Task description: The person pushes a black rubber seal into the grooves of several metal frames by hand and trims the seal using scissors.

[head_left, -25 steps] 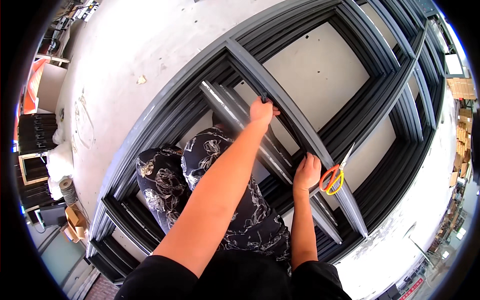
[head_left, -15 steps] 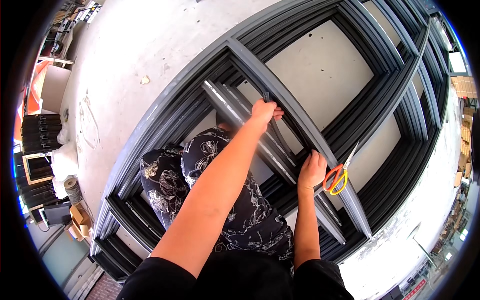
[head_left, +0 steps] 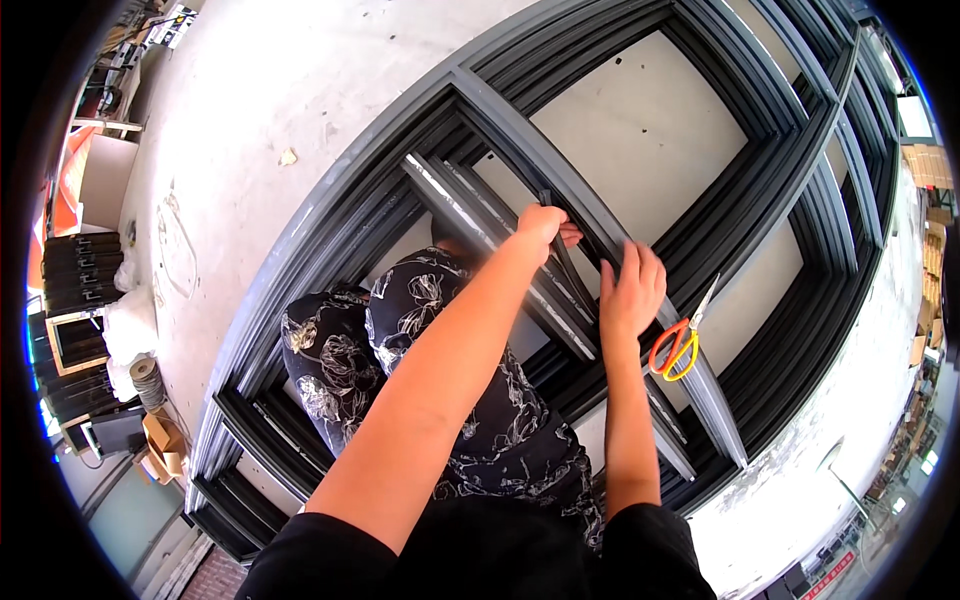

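My left hand is closed around a thin black flexible strip, which looks like a rubber seal. One end pokes out above the fist, and the rest hangs below it along the inner side of a grey frame bar. My right hand is at that same bar, lower down, thumb and fingers apart, with nothing visible in it. Scissors with orange and yellow handles lie on the bar just right of my right wrist. The bar belongs to a stack of dark grey window-like frames.
My legs in patterned trousers are inside one frame opening, beside loose grey profiles. Pale concrete floor surrounds the stack. At the left stand black stacked pieces, a cable roll and a cardboard box.
My right hand has come off its lower grip on the bar, moved up along it and spread its fingers. My left hand has shifted slightly right and down with the strip.
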`<state>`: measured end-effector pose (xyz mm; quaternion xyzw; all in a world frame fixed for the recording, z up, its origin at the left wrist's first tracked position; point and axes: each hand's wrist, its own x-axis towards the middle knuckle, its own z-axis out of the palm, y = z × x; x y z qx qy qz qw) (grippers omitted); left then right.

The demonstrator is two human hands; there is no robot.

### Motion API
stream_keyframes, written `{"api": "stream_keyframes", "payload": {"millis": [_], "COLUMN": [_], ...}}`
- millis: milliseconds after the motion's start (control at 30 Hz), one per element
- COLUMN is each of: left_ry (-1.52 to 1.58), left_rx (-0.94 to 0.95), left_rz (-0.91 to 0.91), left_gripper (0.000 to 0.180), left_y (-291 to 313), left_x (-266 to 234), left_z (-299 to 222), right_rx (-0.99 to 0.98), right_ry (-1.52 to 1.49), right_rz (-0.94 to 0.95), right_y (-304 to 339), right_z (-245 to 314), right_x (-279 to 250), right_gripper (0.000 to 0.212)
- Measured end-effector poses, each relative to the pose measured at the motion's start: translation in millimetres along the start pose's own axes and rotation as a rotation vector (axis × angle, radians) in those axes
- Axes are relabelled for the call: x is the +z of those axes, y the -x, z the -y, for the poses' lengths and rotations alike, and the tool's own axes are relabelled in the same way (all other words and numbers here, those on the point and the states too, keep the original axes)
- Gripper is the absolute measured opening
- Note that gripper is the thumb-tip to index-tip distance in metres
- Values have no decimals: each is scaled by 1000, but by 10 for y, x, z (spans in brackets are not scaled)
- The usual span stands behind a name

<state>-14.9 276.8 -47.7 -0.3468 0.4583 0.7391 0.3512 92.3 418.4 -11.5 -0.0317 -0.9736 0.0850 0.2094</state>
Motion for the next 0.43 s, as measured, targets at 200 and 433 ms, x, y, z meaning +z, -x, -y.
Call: {"api": "stream_keyframes", "payload": {"millis": [200, 433], "left_ry": [-20, -26], "left_rx": [4, 6], "left_rz": [30, 53], "left_gripper": [29, 30], "left_y": [12, -54], "left_x": [1, -62], "left_z": [-57, -78], "right_rx": [11, 91], "right_ry": [-36, -22], "right_rz": [246, 314], "right_y": [-254, -332], "right_z": [-77, -1], "right_x": [447, 540], "right_gripper": [59, 48]}}
